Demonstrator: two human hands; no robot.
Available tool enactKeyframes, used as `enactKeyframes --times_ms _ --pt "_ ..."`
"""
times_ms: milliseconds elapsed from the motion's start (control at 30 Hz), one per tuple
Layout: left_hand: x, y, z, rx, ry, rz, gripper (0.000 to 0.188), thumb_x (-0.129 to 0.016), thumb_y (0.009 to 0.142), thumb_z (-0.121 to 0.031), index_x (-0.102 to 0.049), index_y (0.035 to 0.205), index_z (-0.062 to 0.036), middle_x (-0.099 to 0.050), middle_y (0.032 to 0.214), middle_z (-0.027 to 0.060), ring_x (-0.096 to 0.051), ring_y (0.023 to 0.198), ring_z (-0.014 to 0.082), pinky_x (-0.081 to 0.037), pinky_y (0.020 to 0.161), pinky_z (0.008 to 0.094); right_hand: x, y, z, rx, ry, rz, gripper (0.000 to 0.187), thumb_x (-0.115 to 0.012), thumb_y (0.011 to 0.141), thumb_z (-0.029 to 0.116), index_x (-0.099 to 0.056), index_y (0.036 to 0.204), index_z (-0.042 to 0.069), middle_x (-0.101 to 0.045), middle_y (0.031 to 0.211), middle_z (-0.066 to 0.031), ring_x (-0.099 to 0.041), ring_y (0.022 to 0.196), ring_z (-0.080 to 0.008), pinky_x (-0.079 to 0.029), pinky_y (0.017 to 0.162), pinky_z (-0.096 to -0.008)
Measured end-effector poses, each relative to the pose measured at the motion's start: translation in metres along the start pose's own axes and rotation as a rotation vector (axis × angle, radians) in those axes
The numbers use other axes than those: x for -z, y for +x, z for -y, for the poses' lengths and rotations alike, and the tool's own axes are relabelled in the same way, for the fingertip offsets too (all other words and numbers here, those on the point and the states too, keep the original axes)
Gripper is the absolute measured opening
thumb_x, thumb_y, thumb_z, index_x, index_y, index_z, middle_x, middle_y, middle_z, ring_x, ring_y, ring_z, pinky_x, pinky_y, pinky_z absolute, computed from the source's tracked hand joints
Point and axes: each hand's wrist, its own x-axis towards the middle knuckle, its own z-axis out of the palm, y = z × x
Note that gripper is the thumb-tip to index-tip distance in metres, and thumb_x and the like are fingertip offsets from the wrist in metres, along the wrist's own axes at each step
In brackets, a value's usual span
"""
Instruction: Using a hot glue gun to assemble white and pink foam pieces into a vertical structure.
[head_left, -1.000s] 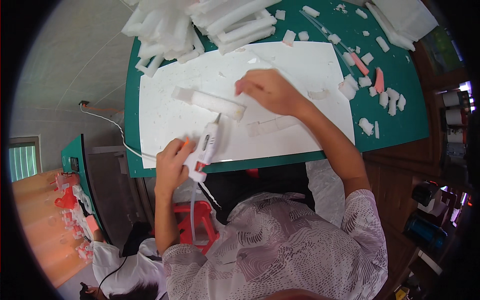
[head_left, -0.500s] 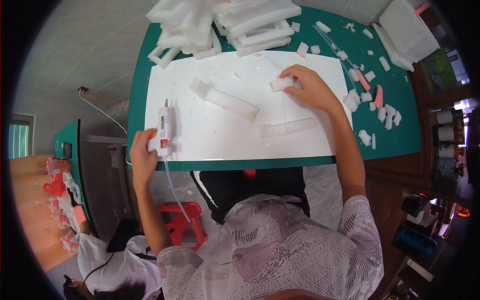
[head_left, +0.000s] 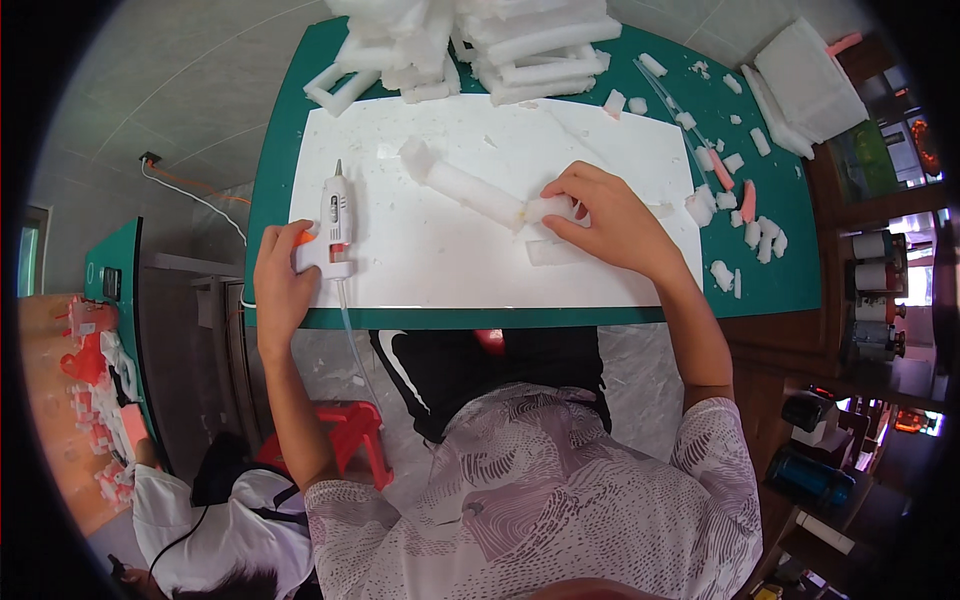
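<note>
My left hand point(head_left: 283, 272) is closed round the handle of a white glue gun point(head_left: 338, 222), its nozzle pointing away from me and a clear glue stick point(head_left: 354, 335) trailing from its back end. Between the thumb and fingers of my right hand point(head_left: 600, 215) is a small white foam block point(head_left: 548, 209). That block meets the near right end of a long white foam strip point(head_left: 470, 190), which lies slantwise on the white board point(head_left: 420, 270). At the strip's far left end sits another short foam piece point(head_left: 416, 157). Partly under my right hand lies a flat translucent strip point(head_left: 546, 253).
Stacked white foam frames point(head_left: 540, 45) rise at the far edge of the green table point(head_left: 790, 280). Foam scraps, pink pieces point(head_left: 749, 201) and clear glue sticks point(head_left: 672, 95) are scattered at the right. A red stool point(head_left: 350, 435) stands below; another person point(head_left: 225, 520) works at the lower left.
My right hand has carried the small foam block toward me and left, up to the long strip's near end. The left hand keeps hold of the glue gun. The view has shifted slightly.
</note>
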Motion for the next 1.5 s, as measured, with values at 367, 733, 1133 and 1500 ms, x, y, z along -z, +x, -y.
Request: enactKeyframes --times_ms 367,733,1133,1500 --pt "-0.011 -0.002 -0.001 -0.037 -0.040 0.011 0.052 -0.057 0.068 0.011 -0.062 0.118 -0.0028 -0.055 0.102 0.0153 -0.060 0.093 0.0342 -0.049 0.083 0.0386 -0.011 0.011 0.015 0.002 -0.160 0.010 0.025 -0.072 0.086 0.018 -0.068 0.102 0.000 -0.061 0.096 -0.0119 -0.063 0.082 -0.0256 -0.052 0.076 -0.0334" --pt "-0.013 -0.001 0.003 -0.044 -0.060 0.013 0.050 -0.057 0.069 0.010 -0.062 0.118 -0.0025 -0.055 0.104 0.0154 -0.060 0.093 0.0342 -0.049 0.083 0.0385 -0.016 0.024 0.021 -0.057 -0.213 0.103 0.025 -0.072 0.085 0.017 -0.068 0.103 0.001 -0.068 0.101 -0.0159 -0.068 0.087 -0.0294 -0.053 0.082 -0.0364" --pt "0.004 0.019 0.017 -0.126 -0.007 0.172 0.057 -0.058 0.069 0.007 -0.057 0.125 -0.0037 -0.055 0.116 0.0160 -0.054 0.110 0.0349 -0.046 0.094 0.0403 -0.032 0.009 0.022 -0.097 -0.070 -0.056 0.040 -0.075 0.084 0.015 -0.059 0.120 0.007 -0.068 0.107 -0.0136 -0.067 0.090 -0.0284 -0.054 0.081 -0.0357" --pt "-0.054 0.025 -0.091 -0.266 -0.137 -0.010 0.032 -0.064 0.083 0.001 -0.058 0.115 0.0008 -0.058 0.110 0.0204 -0.060 0.100 0.0396 -0.052 0.084 0.0426 -0.024 0.013 0.009 -0.039 -0.071 -0.134 0.056 -0.074 0.085 0.010 -0.051 0.136 0.011 -0.067 0.107 -0.0163 -0.066 0.094 -0.0310 -0.053 0.086 -0.0378"
